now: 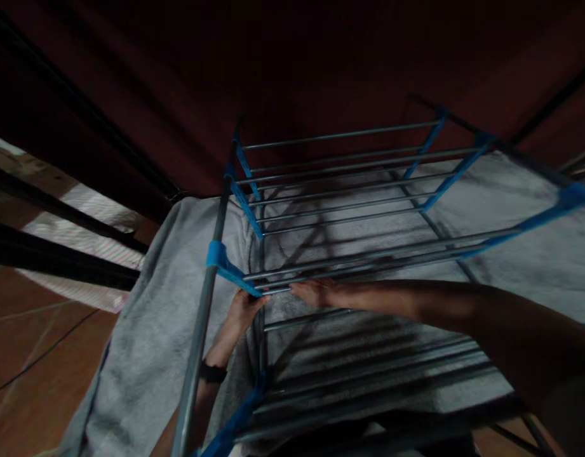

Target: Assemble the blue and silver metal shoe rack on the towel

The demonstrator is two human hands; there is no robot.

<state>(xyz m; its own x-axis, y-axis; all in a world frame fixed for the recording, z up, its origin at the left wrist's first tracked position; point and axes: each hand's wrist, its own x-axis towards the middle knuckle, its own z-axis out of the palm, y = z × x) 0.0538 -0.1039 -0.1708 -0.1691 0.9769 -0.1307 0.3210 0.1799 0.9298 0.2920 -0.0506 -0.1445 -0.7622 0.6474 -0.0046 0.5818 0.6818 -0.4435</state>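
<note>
Under the rack's [349, 209] front rod [368, 257], left hand [243, 309] is gripping the blue joint [230, 271]; right hand [316, 293] is lying open, fingers touching rod.

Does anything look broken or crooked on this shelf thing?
Nothing looks broken. The metal rack has straight bars and its blue connectors sit in place. The grey cloth hangs beside it, and both hands reach under one shelf.

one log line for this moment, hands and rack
left hand: at rail end by blue clip | right hand: on same rack rail | grey cloth: draped around frame | grip: unclear
</note>
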